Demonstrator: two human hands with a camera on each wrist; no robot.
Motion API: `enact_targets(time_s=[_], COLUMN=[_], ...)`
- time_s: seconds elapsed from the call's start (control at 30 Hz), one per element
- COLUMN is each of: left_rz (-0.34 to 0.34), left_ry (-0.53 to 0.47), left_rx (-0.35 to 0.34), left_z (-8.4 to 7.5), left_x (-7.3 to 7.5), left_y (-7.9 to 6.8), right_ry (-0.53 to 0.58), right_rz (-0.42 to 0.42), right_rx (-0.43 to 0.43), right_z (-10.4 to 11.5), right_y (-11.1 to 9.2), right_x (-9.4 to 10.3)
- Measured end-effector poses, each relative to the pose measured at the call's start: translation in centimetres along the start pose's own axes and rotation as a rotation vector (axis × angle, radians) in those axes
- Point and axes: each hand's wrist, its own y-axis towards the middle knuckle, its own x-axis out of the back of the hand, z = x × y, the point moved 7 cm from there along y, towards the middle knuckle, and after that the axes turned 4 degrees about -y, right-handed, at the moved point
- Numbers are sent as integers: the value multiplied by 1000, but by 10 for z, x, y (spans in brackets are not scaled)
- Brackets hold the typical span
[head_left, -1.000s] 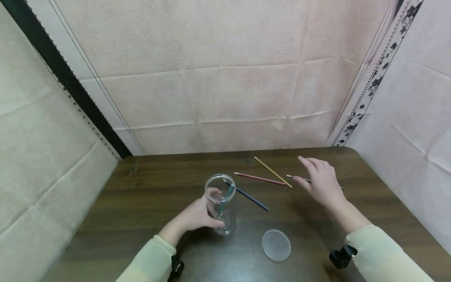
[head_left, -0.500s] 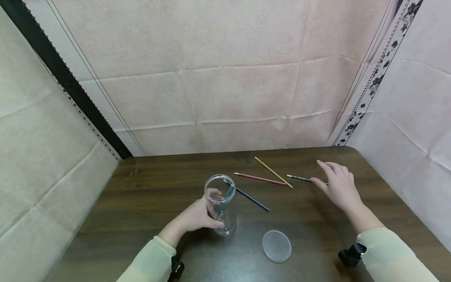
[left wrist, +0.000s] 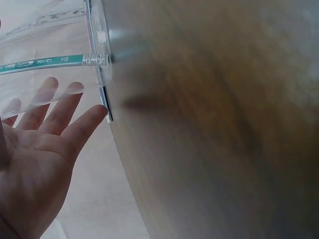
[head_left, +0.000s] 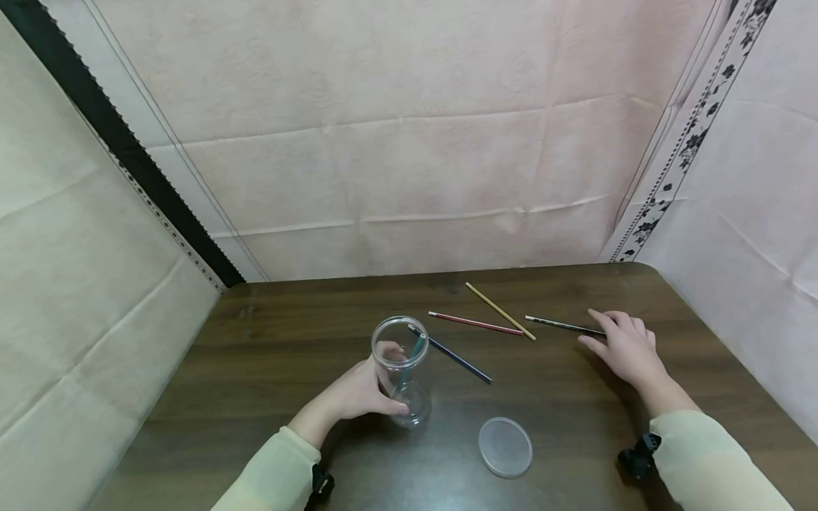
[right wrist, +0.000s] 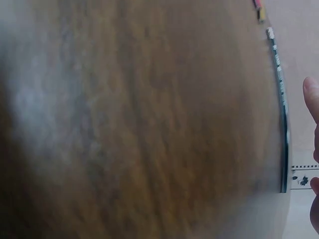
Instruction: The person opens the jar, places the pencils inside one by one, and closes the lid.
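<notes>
Screened-off work spot, wood-grain table, pale cloths on three sides, kind of room unclear

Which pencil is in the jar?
The teal pencil marked HB: it alone is inside the clear jar; the yellow pencil, red pencil, dark blue pencil and black pencil lie outside, on the table.

"And the right hand masks one end of the black pencil from the head camera!"
"Touching it? Can't tell! The right wrist view has mere slivers of that hand, chopped by the right edge."
"On the left wrist, the tabletop is one brown smear, and the jar runs off the left edge."
"So does the teal pencil, its smallest print unreadable!"
"Left sleeve, right sleeve: both cropped in the head view."
</notes>
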Motion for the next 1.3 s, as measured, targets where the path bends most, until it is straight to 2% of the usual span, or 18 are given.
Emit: enact_targets(time_s=[0.27, 0.6, 1.0, 1.3], left_rz=[-7, -1, -15, -14], left_ry=[4, 6, 9, 7], left_rx=[-9, -24, -20, -29], left_z=[-2, -3, 0, -1], left_x=[0, -2, 1, -1], left_y=[1, 2, 3, 2], right_ry=[7, 4, -24, -37], right_rz=[17, 2, 54, -4], right_rx=[-15, 0, 4, 61], right_z=[-12, -17, -18, -12], right_y=[-1, -2, -1, -3], right_x=[-12, -15, -21, -18])
